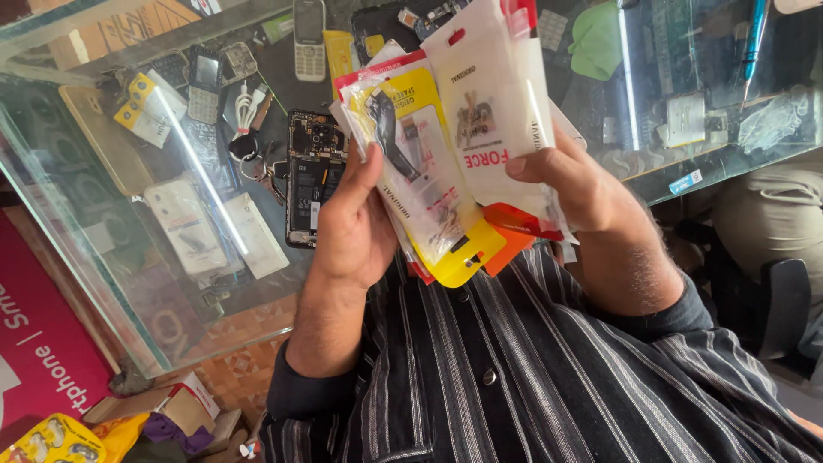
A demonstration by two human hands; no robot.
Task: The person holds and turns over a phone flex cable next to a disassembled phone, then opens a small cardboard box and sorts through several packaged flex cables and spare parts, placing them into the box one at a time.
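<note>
Striped shirt (549, 377) lies nearest; both hands grip a fan of packets (454, 146), left hand (351, 223) and right hand (574, 184) fingers closed round them, above the glass desk (129, 283).

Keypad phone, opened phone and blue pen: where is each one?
Keypad phone (309, 39), head view, on its keypad.
Opened phone (309, 176), head view, on its bare middle.
Blue pen (754, 34), head view, on its barrel.
</note>
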